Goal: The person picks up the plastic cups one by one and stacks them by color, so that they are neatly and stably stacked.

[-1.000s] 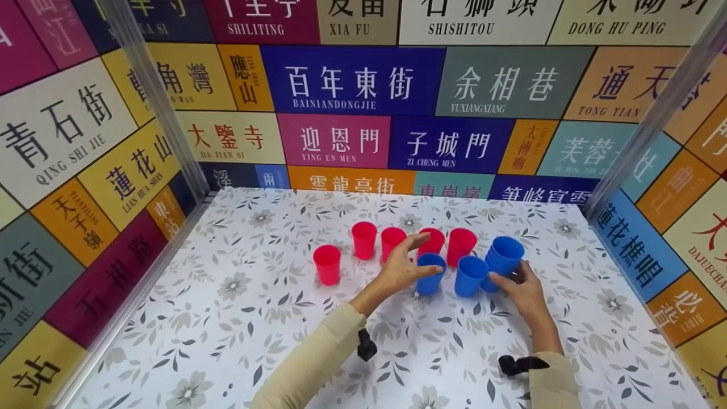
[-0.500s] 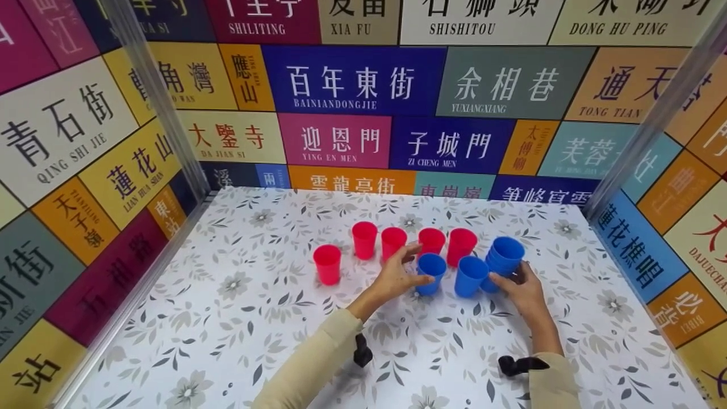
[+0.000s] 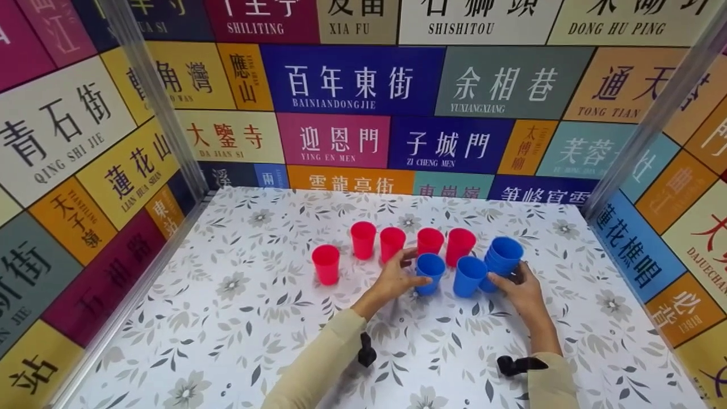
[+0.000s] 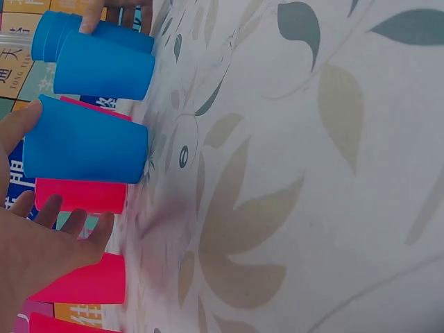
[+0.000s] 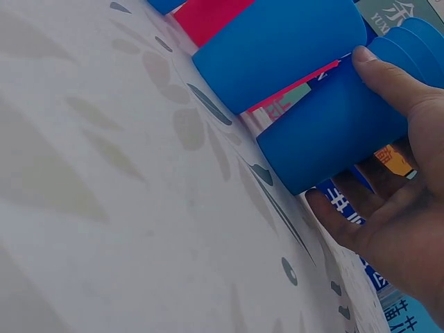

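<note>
Three groups of blue items stand in a row: a left blue cup [image 3: 430, 274], a middle blue cup [image 3: 469, 277] and a nested blue stack [image 3: 505, 258] at the right. My left hand [image 3: 391, 282] is beside the left cup, fingers spread; its thumb is at the cup's rim, while in the left wrist view the hand's [image 4: 48, 253] other fingers stand apart from the cup [image 4: 87, 142]. My right hand [image 3: 525, 288] grips the stack, thumb on the near side. The right wrist view shows that hand [image 5: 416, 225] round the stack [image 5: 340, 125], some fingers partly hidden.
Behind the blue cups stand several red cups, among them one behind the middle cup [image 3: 460, 246] and one farther left [image 3: 363, 240]. Another red cup [image 3: 326, 264] stands at the far left. Sign-patterned walls [image 3: 352, 79] border the flower-patterned table [image 3: 227, 341].
My left hand has come lower and nearer itself, from over the left blue cup's rim to its side, with the thumb lower. My right hand and the cups have stayed in place.
</note>
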`<action>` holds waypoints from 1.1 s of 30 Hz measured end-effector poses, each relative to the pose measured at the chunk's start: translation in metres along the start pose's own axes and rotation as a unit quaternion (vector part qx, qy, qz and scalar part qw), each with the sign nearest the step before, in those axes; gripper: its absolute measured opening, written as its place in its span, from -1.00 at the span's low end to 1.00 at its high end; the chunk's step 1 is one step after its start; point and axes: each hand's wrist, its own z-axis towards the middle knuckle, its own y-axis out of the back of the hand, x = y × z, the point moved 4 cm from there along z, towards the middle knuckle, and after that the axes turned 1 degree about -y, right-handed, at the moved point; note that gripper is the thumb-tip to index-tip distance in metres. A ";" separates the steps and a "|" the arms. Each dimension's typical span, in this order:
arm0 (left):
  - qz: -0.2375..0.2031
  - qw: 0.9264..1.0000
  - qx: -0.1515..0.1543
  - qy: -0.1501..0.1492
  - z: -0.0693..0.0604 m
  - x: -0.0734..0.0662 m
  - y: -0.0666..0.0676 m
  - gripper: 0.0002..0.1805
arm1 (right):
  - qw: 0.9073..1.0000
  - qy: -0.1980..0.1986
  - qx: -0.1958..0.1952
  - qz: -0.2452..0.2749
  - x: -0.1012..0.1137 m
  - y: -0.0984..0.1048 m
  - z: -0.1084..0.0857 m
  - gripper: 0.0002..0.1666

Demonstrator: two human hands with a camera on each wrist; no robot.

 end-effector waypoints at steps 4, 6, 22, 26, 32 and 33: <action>0.009 1.000 -0.003 0.001 0.003 0.001 -0.003 -0.15 | 1.000 -0.003 0.000 -0.005 0.000 0.000 0.001 0.20; 0.018 1.000 -0.004 -0.003 0.005 0.002 -0.004 -0.15 | 1.000 -0.001 0.000 -0.007 0.000 0.001 0.001 0.19; 0.027 1.000 -0.008 0.002 0.009 0.004 -0.015 -0.30 | 1.000 0.005 -0.001 -0.005 -0.002 0.001 0.000 0.15; 0.029 0.999 -0.004 0.015 0.010 0.002 -0.016 -0.31 | 1.000 0.003 0.000 -0.010 -0.001 0.002 0.001 0.17; 0.021 0.999 0.003 0.025 0.010 -0.008 -0.016 -0.34 | 1.000 -0.007 0.003 -0.005 -0.003 0.001 0.001 0.22; 0.021 0.999 0.004 0.024 0.009 -0.011 -0.016 -0.35 | 1.000 -0.009 0.003 -0.008 -0.003 0.001 0.002 0.22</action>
